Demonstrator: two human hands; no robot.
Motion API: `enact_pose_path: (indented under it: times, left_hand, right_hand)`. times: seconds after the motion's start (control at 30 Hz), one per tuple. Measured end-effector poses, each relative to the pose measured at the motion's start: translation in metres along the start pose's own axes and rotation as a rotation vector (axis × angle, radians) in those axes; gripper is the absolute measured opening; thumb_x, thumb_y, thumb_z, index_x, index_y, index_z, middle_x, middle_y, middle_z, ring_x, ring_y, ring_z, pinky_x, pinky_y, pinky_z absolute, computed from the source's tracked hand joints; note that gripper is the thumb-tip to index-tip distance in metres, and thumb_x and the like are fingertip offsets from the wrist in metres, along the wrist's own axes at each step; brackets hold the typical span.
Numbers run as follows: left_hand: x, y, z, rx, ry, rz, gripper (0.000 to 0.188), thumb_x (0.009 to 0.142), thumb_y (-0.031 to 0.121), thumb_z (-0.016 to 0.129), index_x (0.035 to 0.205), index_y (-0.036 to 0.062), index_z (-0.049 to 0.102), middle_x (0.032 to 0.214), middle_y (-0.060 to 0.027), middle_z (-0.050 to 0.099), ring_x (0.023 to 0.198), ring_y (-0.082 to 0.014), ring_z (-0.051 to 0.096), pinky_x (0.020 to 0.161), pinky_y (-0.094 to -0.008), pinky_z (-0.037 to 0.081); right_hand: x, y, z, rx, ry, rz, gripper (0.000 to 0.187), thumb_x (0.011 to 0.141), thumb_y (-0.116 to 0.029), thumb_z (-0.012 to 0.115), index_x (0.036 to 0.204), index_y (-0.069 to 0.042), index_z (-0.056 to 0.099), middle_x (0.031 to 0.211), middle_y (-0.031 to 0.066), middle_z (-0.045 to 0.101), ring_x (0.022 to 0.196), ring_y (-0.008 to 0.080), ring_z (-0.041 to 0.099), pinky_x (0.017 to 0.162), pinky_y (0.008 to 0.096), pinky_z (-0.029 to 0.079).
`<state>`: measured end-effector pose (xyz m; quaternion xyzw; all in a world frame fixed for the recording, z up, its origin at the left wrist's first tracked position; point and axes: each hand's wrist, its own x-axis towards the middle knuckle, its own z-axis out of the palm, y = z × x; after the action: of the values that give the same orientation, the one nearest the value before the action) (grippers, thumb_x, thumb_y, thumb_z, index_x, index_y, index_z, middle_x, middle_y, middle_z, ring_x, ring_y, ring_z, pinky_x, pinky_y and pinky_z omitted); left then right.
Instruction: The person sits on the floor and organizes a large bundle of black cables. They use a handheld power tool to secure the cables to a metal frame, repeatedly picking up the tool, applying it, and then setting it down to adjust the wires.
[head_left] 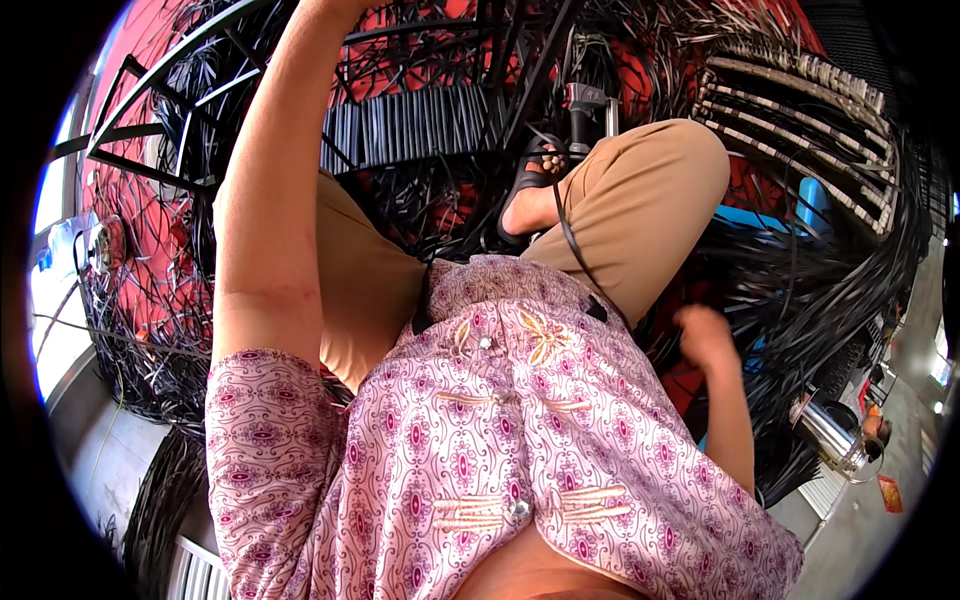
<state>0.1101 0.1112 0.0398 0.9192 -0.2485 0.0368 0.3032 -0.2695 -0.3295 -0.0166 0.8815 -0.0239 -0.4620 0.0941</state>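
The left arm [265,200] stretches up past the frame's top among black strips [420,125], its hand unseen, while the right hand [705,335], blurred, seems clenched beside loose strips by the knee [650,180].

This is a weaving workshop for wicker-style furniture, with work done seated on the floor. Loose black strands [800,290] of plastic cane lie in heaps across the right and far side, over a red floor covering [150,270]. At far left stands a bare black metal frame [150,110], curved like a chair's shell, with strands hanging from it. At far right a piece with finished woven bands [800,110] in pale and dark strips rests among the bundles. A flat panel of black slats [420,125] lies far in the middle. At near right, a shiny metal flask [830,435] sits on grey concrete floor [860,520].
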Motion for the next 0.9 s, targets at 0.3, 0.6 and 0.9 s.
enact_pose_path:
  times: [0.3, 0.6, 0.9]
  left_hand:
    - [0.008, -0.023, 0.001, -0.004, 0.010, 0.077, 0.036, 0.080, 0.023, 0.072, 0.114, 0.0121, 0.071, 0.102, -0.0146, 0.072, 0.093, -0.0315, 0.070, 0.084, -0.0399, 0.053]
    - [0.013, -0.032, 0.007, -0.049, 0.058, 0.108, 0.034, 0.079, 0.023, 0.069, 0.111, 0.0106, 0.072, 0.096, -0.0147, 0.073, 0.092, -0.0317, 0.069, 0.084, -0.0408, 0.054]
    - [0.020, -0.025, 0.004, -0.086, 0.105, 0.193, 0.031, 0.078, 0.021, 0.069, 0.106, 0.0083, 0.073, 0.101, -0.0146, 0.072, 0.095, -0.0330, 0.068, 0.086, -0.0418, 0.053]
  right_hand:
    - [0.157, -0.121, -0.226, 0.722, 0.611, -0.414, 0.020, 0.091, -0.016, 0.054, 0.095, -0.002, 0.068, 0.089, 0.0204, 0.068, 0.089, 0.0381, 0.066, 0.078, 0.0445, 0.050]
    - [0.404, -0.205, -0.136, 0.536, 0.160, -0.001, 0.028, 0.080, -0.021, 0.067, 0.103, -0.007, 0.072, 0.100, 0.0144, 0.073, 0.095, 0.0292, 0.071, 0.072, 0.0418, 0.058]
    - [0.469, -0.198, -0.050, 0.641, 0.187, 0.145, 0.024, 0.086, -0.016, 0.064, 0.106, -0.005, 0.071, 0.112, 0.0197, 0.069, 0.101, 0.0357, 0.069, 0.079, 0.0434, 0.058]
